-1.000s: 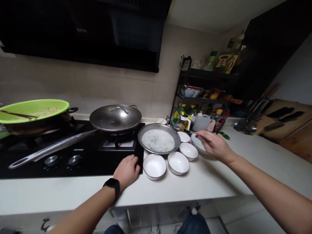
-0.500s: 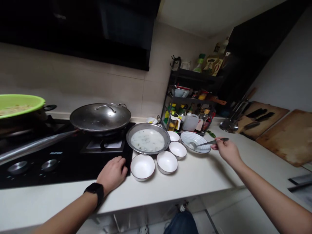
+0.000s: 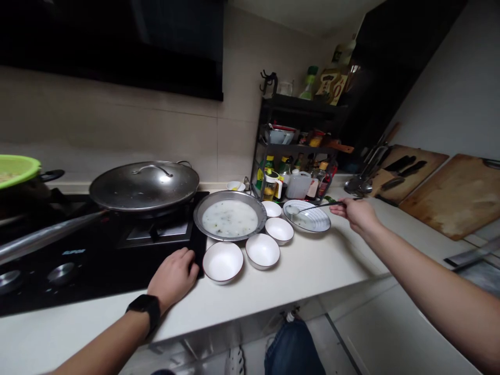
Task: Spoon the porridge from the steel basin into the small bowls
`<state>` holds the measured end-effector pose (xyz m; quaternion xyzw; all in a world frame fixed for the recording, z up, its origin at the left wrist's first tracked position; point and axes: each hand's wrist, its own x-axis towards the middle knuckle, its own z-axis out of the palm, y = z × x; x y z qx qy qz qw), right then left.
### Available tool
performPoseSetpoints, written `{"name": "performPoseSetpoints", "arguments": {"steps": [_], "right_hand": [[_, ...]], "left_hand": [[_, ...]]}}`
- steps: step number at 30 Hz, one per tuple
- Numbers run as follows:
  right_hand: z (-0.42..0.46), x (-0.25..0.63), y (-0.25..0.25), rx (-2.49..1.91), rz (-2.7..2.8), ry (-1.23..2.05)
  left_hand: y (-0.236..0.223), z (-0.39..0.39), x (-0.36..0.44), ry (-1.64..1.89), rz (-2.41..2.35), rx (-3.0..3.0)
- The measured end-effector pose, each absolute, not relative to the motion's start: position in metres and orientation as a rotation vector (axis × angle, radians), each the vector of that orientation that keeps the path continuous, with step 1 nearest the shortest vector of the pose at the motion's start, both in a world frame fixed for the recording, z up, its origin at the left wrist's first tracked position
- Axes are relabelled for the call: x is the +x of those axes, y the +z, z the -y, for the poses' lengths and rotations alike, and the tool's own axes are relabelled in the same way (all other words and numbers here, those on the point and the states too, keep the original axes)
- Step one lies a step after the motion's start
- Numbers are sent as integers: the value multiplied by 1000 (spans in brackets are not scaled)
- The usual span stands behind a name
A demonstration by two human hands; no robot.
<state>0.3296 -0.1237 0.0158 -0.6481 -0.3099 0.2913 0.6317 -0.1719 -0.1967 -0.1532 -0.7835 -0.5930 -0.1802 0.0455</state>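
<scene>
My right hand point(image 3: 353, 214) pinches the handle end of a metal spoon point(image 3: 312, 207). The spoon's bowl hovers just over a blue-patterned plate point(image 3: 308, 220) on the white counter. My left hand point(image 3: 174, 277), with a black watch on its wrist, rests curled on the counter at the stove's front corner, holding nothing. Beside it stand several small white bowls point(image 3: 222, 260), all bare inside. Behind them sits a metal pan of pale soup point(image 3: 229, 217).
A lidded wok point(image 3: 144, 186) sits on the black stove point(image 3: 97, 245), its long handle pointing left. A green basin point(image 3: 15, 172) is at the far left. A bottle rack point(image 3: 297, 156) stands at the back. Cutting boards point(image 3: 457, 192) and knives lie to the right.
My right hand took the spoon from the patterned plate and lifted it, drawing the handle to the right. My left hand stayed put. The view swung right.
</scene>
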Motion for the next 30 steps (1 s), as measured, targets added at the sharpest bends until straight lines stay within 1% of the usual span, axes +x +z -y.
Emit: {"name": "performPoseSetpoints", "arguments": {"steps": [4, 7, 10, 15, 18, 21, 22, 24, 27, 28, 30], "right_hand": [[119, 311, 40, -1477, 782, 661], [114, 293, 49, -1466, 834, 691], [108, 272, 44, -1464, 871, 756], [94, 231, 21, -1497, 928, 871], [81, 200, 12, -1545, 1100, 865], [70, 171, 14, -1541, 1250, 863], [68, 163, 17, -1517, 1349, 834], [73, 150, 25, -1388, 1761, 645], [96, 141, 37, -958, 2515, 152], [106, 142, 41, -832, 2657, 41], [122, 153, 48, -718, 2758, -59]], "left_hand": [[-152, 198, -170, -573, 1817, -2399], [-150, 199, -169, -572, 1827, -2397], [-149, 200, -168, -570, 1843, -2388], [-149, 199, -167, -588, 1846, -2394], [-149, 200, -167, -561, 1853, -2383], [-149, 200, -167, -551, 1860, -2384], [-149, 200, -167, -556, 1861, -2385], [-149, 200, -167, -563, 1866, -2385], [-149, 200, -167, -551, 1881, -2381], [-149, 200, -167, -547, 1883, -2383], [-149, 200, -167, -547, 1881, -2387]]}}
